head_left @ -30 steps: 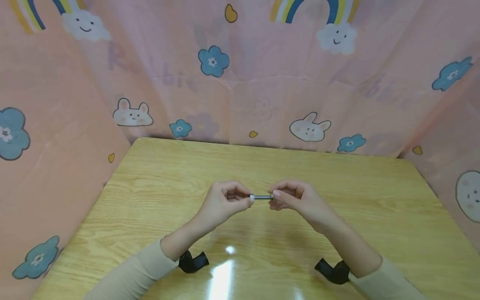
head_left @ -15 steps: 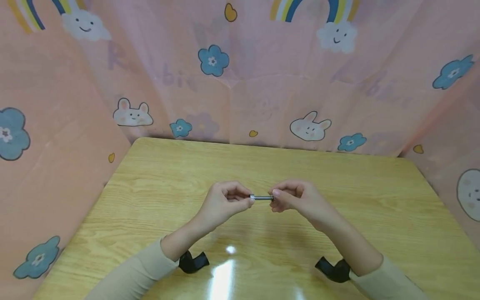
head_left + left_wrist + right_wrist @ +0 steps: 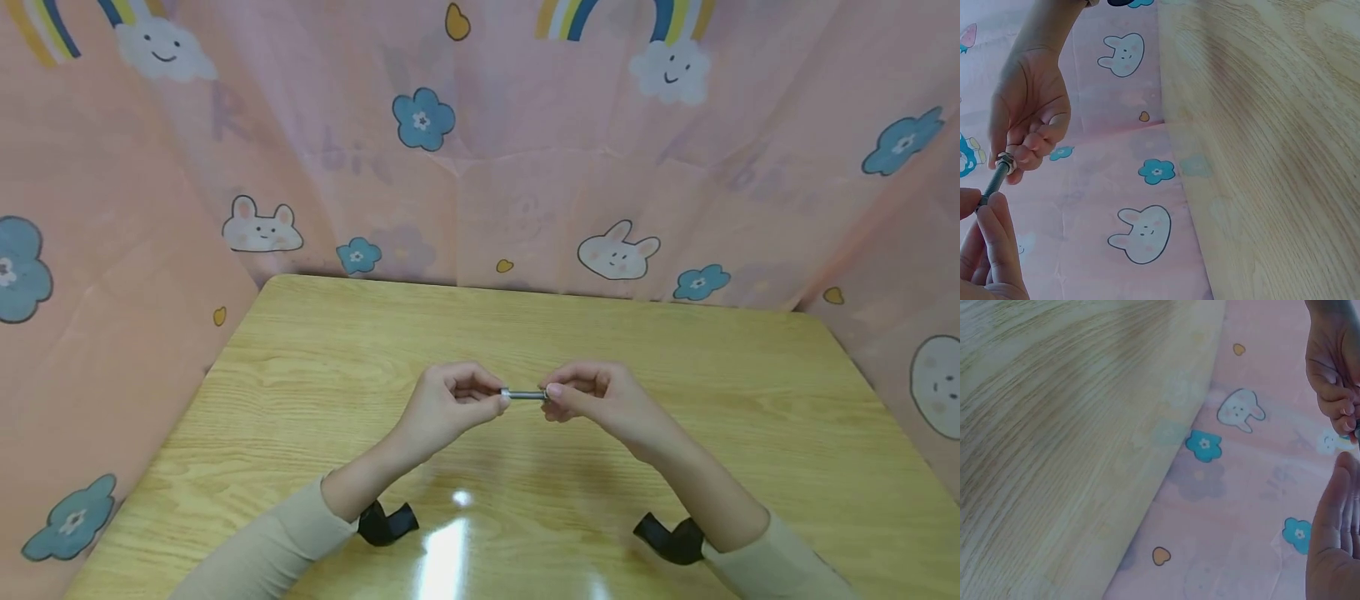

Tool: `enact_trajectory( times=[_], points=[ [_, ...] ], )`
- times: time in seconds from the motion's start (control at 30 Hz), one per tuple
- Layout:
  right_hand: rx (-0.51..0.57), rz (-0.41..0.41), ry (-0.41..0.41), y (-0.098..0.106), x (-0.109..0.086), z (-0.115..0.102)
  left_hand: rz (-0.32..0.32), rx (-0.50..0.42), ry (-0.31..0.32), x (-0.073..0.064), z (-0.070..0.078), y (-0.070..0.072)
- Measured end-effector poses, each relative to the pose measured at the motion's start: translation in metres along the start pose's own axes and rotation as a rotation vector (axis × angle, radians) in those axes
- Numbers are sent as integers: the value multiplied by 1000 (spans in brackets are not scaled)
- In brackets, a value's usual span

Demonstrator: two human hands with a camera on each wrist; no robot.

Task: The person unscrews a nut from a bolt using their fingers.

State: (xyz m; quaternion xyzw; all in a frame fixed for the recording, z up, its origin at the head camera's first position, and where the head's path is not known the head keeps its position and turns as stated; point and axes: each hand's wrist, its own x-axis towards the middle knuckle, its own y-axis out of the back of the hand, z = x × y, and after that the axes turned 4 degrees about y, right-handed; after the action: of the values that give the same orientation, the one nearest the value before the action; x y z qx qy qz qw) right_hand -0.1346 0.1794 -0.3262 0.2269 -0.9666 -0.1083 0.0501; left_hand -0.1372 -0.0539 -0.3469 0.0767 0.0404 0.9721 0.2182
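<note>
A silver metal bolt [image 3: 528,395] lies level between both hands, above the table. My left hand [image 3: 450,404] pinches its left end between thumb and fingertips. A hex nut [image 3: 1005,162] sits on the bolt's other end, where the thumb and fingers of my right hand [image 3: 603,404] pinch it. Thread shows along the bare shank in the left wrist view. In the right wrist view my right hand [image 3: 1332,544] is at the lower right edge, and the bolt is almost wholly out of frame there.
Below the hands is a light wood-grain table [image 3: 360,333]. A pink curtain [image 3: 495,200] printed with rabbits, flowers and clouds stands along its back and sides. Black wrist mounts [image 3: 386,525] show at both sleeve cuffs.
My right fingers shift slightly around the nut end of the bolt. My left hand keeps its pinch in the same place, and the head view drifts a little.
</note>
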Motion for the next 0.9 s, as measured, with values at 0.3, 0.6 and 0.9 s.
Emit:
enact_trajectory(
  times=[0.3,0.6,0.9],
  points=[
    [11,16,22,0,-1,-3,-6,-3,-13,1,0,1],
    [9,-7,-17,0,3,-1,1,8,6,0,2,3],
    [-37,-29,9,1,3,-2,5,4,-2,1,2,2]
  ],
)
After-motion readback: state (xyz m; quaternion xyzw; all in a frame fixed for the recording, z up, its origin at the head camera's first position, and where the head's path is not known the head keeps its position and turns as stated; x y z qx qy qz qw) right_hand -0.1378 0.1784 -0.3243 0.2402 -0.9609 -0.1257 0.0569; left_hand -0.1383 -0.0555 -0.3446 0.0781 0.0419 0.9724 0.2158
